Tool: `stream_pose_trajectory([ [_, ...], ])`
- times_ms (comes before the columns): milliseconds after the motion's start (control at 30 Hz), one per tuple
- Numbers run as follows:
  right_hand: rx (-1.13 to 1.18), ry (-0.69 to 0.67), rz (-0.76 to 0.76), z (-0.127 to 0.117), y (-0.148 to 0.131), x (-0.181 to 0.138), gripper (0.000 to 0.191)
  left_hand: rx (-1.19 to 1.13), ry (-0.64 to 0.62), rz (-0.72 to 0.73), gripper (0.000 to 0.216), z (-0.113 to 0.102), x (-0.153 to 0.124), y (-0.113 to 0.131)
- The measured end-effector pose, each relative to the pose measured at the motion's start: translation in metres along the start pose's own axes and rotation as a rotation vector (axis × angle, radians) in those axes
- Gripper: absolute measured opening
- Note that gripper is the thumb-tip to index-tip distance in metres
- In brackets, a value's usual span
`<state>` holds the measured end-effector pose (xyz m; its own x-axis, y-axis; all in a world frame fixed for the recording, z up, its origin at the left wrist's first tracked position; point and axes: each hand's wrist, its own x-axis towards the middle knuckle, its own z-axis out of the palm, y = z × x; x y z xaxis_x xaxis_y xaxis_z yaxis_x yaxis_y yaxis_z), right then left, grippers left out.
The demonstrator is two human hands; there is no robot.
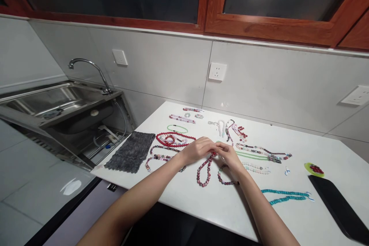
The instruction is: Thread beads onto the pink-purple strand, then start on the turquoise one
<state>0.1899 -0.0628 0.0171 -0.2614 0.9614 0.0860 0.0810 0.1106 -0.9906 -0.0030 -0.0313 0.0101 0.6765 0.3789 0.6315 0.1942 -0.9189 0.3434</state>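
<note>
My left hand [200, 149] and my right hand [228, 154] meet at their fingertips over the middle of the white table [175, 190]. Both are closed in a pinch at the top end of a dark red marbled bead strand [204, 183]. The strand hangs down from the fingers and its loop rests on the tabletop. A brighter red bead [213, 153] shows just beneath the fingertips. Exactly how the fingers grip the thread is hidden. Close to my right wrist lies a dark multicoloured bead strand [221, 180]. Left of my left hand is a bright red bead necklace [161, 142].
A grey cloth [131, 152] covers the table's left end. Teal beads [285, 191], a black phone-like slab [337, 207] and a green dish [308, 168] with red beads are on the right. Green bead strands [253, 155] lie behind my right hand. A steel sink [72, 96] stands left.
</note>
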Motion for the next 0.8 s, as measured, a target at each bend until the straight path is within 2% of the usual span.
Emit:
stream_pose_trajectory([
  [267,0.013,-0.001,0.024,-0.004,0.003,0.0,0.031,0.023,-0.013,0.044,0.025,0.005,-0.001,-0.002],
  [467,-0.01,-0.047,-0.001,-0.001,-0.003,-0.001,0.03,0.158,-0.032,0.054,0.025,0.01,-0.001,-0.001],
  [667,-0.047,0.011,-0.06,0.002,-0.008,-0.002,0.026,0.261,0.045,-0.097,0.026,0.013,0.0,0.007],
  [800,-0.074,0.042,-0.064,0.001,-0.005,0.0,0.028,0.227,0.085,-0.208,0.029,0.013,0.0,0.009],
])
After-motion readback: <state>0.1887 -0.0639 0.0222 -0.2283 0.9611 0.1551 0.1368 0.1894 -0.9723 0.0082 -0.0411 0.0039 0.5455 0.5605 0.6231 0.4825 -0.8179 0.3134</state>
